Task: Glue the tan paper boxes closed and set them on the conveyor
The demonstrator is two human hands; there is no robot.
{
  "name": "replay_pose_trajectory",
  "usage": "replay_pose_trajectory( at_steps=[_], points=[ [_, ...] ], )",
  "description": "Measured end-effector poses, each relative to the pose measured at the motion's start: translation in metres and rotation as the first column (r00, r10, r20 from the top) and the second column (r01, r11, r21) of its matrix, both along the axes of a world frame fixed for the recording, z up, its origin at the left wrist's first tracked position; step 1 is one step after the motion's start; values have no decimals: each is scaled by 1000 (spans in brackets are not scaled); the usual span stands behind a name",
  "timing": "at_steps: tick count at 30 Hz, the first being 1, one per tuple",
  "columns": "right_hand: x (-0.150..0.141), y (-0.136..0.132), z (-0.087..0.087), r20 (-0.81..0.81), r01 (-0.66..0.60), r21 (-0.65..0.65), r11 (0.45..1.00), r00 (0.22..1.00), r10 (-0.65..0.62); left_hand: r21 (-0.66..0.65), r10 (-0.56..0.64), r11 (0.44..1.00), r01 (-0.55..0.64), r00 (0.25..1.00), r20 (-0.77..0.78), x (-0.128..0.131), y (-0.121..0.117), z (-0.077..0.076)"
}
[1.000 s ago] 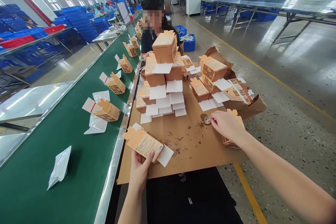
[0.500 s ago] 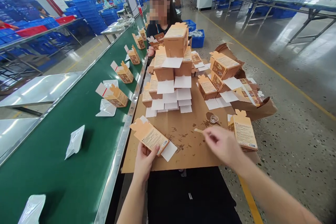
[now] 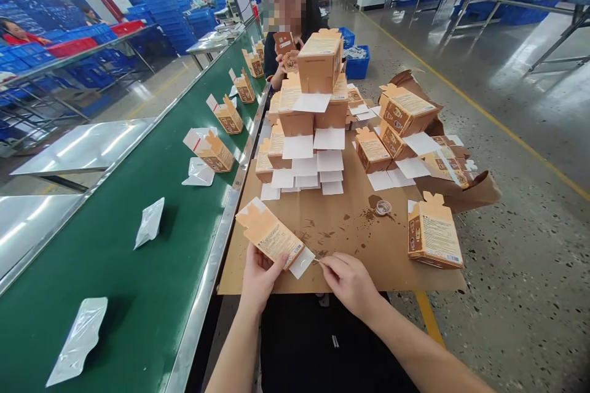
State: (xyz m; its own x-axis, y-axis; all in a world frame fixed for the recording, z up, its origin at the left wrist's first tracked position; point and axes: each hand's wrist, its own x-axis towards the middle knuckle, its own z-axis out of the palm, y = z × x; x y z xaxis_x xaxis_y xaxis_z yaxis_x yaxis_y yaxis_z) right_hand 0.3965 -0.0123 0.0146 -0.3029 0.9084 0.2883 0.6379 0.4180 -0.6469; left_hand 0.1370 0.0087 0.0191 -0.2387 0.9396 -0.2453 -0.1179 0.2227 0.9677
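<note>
Drawn in from the glue-stained patch of the board, the right hand (image 3: 348,282) now sits close beside the left hand (image 3: 262,282), and both are at the near edge of the brown cardboard sheet (image 3: 350,264). The left hand grips a tan printed carton (image 3: 270,236), which lies tilted with its flaps pointing away from the hand, its thumb on the printed panel and its fingers curled beneath. A white paper card (image 3: 302,264) pokes out from the carton's lower end. The right thumb and forefinger are pinched narrowly on a thin pale stick (image 3: 319,260), whose tip is just beside that card.

Beyond the hands, on the cardboard sheet, stand stepped stacks of cartons (image 3: 313,116) interleaved with white cards. To the right of the hands lie a small clear round dish (image 3: 382,207) on a brown smear and a single carton (image 3: 436,236), with more cartons (image 3: 401,116) behind it on crumpled brown paper (image 3: 461,190).

Left of the cardboard sheet runs a green conveyor belt (image 3: 138,270) carrying spaced cartons (image 3: 212,150) and clear pouches (image 3: 150,223). At the far end of the sheet, a co-worker's hands (image 3: 288,61) hold up another carton (image 3: 286,43). Blue crates (image 3: 357,61) stand on the floor behind.
</note>
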Motion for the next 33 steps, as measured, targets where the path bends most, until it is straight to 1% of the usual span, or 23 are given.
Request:
replay_pose_trajectory(
  at_steps=[2,4,7,10,12,15,17,20,22,24,25,27,28,29,31,33],
  points=[
    [11,-8,1,-88,83,15,996,993,-81,53,44,998,-41,997,-61,10,-9,2],
    [24,-20,3,-172,164,0,986,972,-162,96,81,993,-67,984,-158,22,-21,2],
    [40,-39,7,-187,230,-56,972,953,-237,79,71,996,-48,946,-316,34,-38,0],
    [48,-50,10,-206,251,-84,964,943,-263,55,48,998,-29,913,-406,35,-44,-1],
    [49,-52,13,-270,261,-105,960,921,-280,74,76,996,-50,906,-417,28,-40,-1],
    [48,-54,16,-360,276,-133,952,881,-306,123,166,985,-123,878,-449,5,-27,3],
    [48,-56,15,-374,280,-132,951,874,-309,130,195,980,-149,835,-515,-15,-17,6],
    [49,-60,8,-334,284,-112,952,892,-306,87,211,976,-202,748,-629,-46,-1,11],
    [50,-61,3,-350,304,-90,949,882,-315,50,234,961,-271,705,-670,-67,8,15],
    [53,-59,0,-411,337,-60,940,849,-331,51,295,932,-359,668,-683,-91,17,20],
    [55,-58,0,-439,347,-34,937,837,-326,68,345,907,-415,641,-686,-105,21,23],
    [59,-53,2,-463,347,36,937,837,-292,94,434,847,-523,579,-690,-132,30,27],
    [61,-50,3,-464,341,73,937,844,-271,89,454,825,-558,560,-693,-146,35,28],
    [62,-48,4,-459,332,101,938,852,-252,75,457,813,-578,552,-698,-157,40,28],
    [65,-44,5,-448,319,122,940,863,-234,47,440,812,-582,557,-705,-176,47,26],
    [68,-42,4,-437,304,115,946,871,-226,47,428,816,-576,549,-718,-184,48,20]
  ],
)
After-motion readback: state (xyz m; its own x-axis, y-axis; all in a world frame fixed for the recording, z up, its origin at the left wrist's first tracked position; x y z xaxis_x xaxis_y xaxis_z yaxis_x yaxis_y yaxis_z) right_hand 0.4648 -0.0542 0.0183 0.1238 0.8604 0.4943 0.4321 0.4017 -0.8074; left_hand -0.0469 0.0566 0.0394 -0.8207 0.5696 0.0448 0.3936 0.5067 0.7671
